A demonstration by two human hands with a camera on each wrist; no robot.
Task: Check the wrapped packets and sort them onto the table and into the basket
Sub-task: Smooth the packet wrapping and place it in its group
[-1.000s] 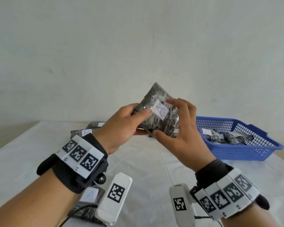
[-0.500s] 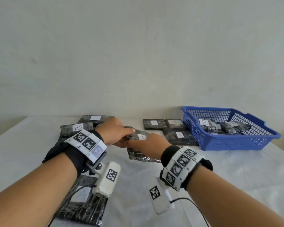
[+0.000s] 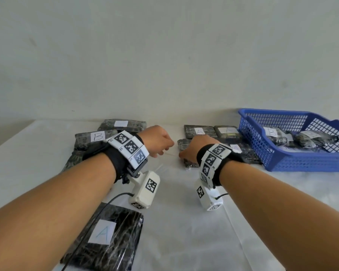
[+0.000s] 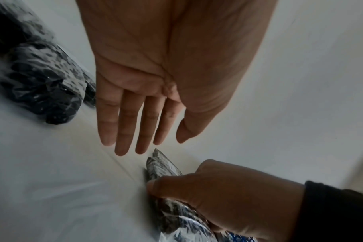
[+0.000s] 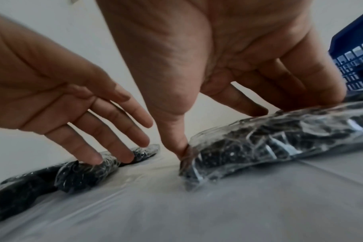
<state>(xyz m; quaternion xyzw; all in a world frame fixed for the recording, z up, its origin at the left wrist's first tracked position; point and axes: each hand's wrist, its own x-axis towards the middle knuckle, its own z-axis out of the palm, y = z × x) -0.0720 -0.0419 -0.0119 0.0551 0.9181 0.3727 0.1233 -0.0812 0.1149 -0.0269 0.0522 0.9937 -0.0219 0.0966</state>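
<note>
A dark wrapped packet (image 3: 190,165) lies flat on the white table beside other packets marked A (image 3: 200,131). My right hand (image 3: 192,151) grips this packet (image 5: 280,139), thumb at its near end and fingers over its top. My left hand (image 3: 160,142) hovers just left of it, holding nothing. In the left wrist view its fingers (image 4: 139,144) are straight above the table, with the packet's tip (image 4: 160,163) just beyond them. The blue basket (image 3: 294,160) stands at the right with a packet marked B (image 3: 272,133) and others inside.
A pile of packets sits at the back left, one marked B (image 3: 90,139). Another packet marked A (image 3: 106,237) lies close to me under my left forearm. Bare white cloth (image 3: 184,222) spreads between my arms. A plain wall rises behind the table.
The packet marked A, held up by both hands a second ago, has come down to the table and shifted right. My left hand has let go and drawn back.
</note>
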